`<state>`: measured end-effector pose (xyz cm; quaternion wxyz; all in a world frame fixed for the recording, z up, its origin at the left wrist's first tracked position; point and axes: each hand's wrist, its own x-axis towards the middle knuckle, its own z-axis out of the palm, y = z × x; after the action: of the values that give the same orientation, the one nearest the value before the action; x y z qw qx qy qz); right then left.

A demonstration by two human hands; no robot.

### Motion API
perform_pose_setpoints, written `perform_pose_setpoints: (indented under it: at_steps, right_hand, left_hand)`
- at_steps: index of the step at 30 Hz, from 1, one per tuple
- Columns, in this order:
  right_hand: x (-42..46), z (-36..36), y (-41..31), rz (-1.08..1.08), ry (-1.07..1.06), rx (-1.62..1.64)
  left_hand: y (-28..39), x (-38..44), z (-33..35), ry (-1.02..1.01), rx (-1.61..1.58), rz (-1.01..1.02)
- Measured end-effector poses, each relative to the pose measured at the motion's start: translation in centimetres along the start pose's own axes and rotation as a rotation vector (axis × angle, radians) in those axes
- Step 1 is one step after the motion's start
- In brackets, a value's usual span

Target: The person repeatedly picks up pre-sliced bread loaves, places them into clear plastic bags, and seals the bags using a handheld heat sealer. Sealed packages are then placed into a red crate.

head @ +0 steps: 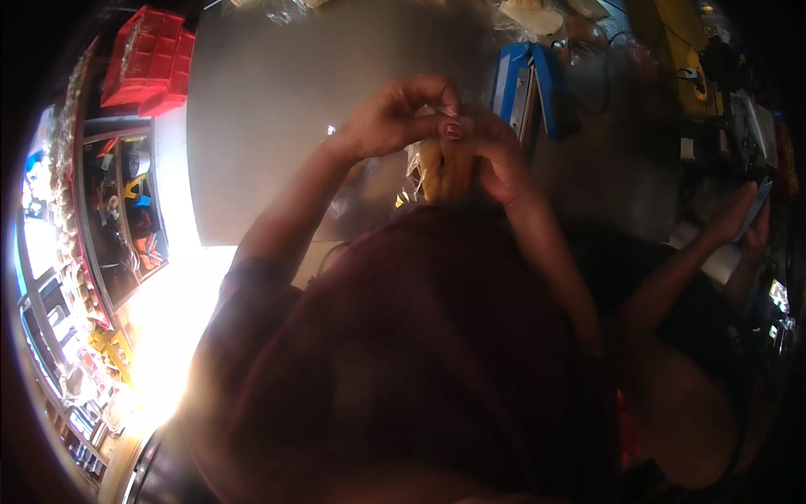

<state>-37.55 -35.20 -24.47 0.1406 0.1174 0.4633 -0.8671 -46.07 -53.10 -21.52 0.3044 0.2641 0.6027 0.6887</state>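
Both of my hands meet at the upper middle, over the near part of a grey tabletop. My left hand (pixel 409 116) pinches the upper end of a clear plastic bag (pixel 414 165) between thumb and fingers. From the right, my right hand (pixel 494 145) grips the same end, its fingers partly in shadow and touching the left thumb. Long yellow-brown food pieces (pixel 446 170), perhaps baked, show in the bag below my fingers. The bag's lower end is hidden by my dark shirt. Just beyond my right hand lies a blue bag sealer (pixel 526 82), its arm partly raised.
The grey tabletop (pixel 264 126) reaches left to a red plastic crate (pixel 148 60). Plastic-wrapped goods (pixel 535 16) lie at the far edge. A compartment (pixel 119 201) at the left holds tools. At the right, another person (pixel 680 271) holds a phone (pixel 752 208).
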Motion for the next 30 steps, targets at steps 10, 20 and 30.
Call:
perform_pose_setpoints:
  at_steps: [10,20,30]
  right_hand:
    - [-0.3,-0.1,-0.1,-0.018,0.188,-0.042]
    - [-0.7,-2.9,1.7,-0.077,0.492,0.290]
    - [-6.3,-8.6,2.2,-0.353,0.797,0.005]
  left_hand:
    - [-0.8,2.4,-1.9,0.260,0.504,0.047]
    - [-6.9,-1.7,2.0,0.153,-0.339,-0.378]
    - [-8.0,4.7,3.3,0.099,0.040,-0.311]
